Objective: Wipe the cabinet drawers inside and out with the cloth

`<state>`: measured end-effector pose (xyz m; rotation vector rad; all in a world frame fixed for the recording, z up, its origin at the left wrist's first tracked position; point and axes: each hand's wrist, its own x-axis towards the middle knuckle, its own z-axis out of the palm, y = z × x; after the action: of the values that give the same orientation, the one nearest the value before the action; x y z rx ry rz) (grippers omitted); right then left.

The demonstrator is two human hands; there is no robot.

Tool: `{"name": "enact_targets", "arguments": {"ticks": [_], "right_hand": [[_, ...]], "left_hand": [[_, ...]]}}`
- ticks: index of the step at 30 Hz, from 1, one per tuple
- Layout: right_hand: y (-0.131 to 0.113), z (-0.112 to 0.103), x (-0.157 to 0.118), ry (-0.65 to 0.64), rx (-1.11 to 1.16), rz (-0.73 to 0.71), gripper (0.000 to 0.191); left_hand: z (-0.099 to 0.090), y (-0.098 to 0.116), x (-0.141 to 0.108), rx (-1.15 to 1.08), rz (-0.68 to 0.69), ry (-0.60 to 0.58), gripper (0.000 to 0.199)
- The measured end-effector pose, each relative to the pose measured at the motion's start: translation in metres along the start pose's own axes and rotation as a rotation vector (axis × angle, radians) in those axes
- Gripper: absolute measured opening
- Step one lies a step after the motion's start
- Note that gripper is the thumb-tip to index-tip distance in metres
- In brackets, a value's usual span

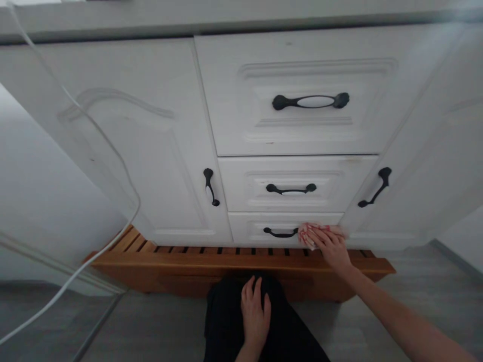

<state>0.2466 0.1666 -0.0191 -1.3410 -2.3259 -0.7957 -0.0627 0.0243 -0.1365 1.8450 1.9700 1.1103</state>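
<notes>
My right hand [332,251] presses a red-and-white cloth [309,235] against the right part of the bottom drawer [249,229], beside its dark handle [281,234]. The fingers lie over the cloth, which is bunched and slightly blurred. On my dark-clothed knee rests my left hand [254,309], its fingers apart and holding nothing. Above the bottom drawer are a middle drawer [241,183] and a larger top drawer [226,100], both closed, with dark handles bearing white inserts.
Cabinet doors [151,166] flank the drawers. A slatted wooden bench [169,261] runs low along the cabinet front. A white cable [124,166] hangs from the countertop [158,17] down the left side. Grey flooring [151,327] lies below.
</notes>
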Motion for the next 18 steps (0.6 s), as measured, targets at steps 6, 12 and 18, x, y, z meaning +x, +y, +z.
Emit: {"name": "enact_targets", "arguments": {"ticks": [6, 12, 18], "right_hand": [[-0.066, 0.019, -0.041, -0.053, 0.153, 0.163, 0.062], [-0.178, -0.019, 0.058, 0.255, 0.477, -0.028, 0.029], [-0.256, -0.005, 0.176, 0.302, 0.410, -0.487, 0.032]], "left_hand": [[0.004, -0.002, -0.006, 0.029, 0.012, 0.039, 0.043], [0.007, -0.001, -0.005, 0.033, -0.011, 0.016, 0.041], [0.007, -0.009, -0.004, 0.026, 0.010, 0.032, 0.037]]}}
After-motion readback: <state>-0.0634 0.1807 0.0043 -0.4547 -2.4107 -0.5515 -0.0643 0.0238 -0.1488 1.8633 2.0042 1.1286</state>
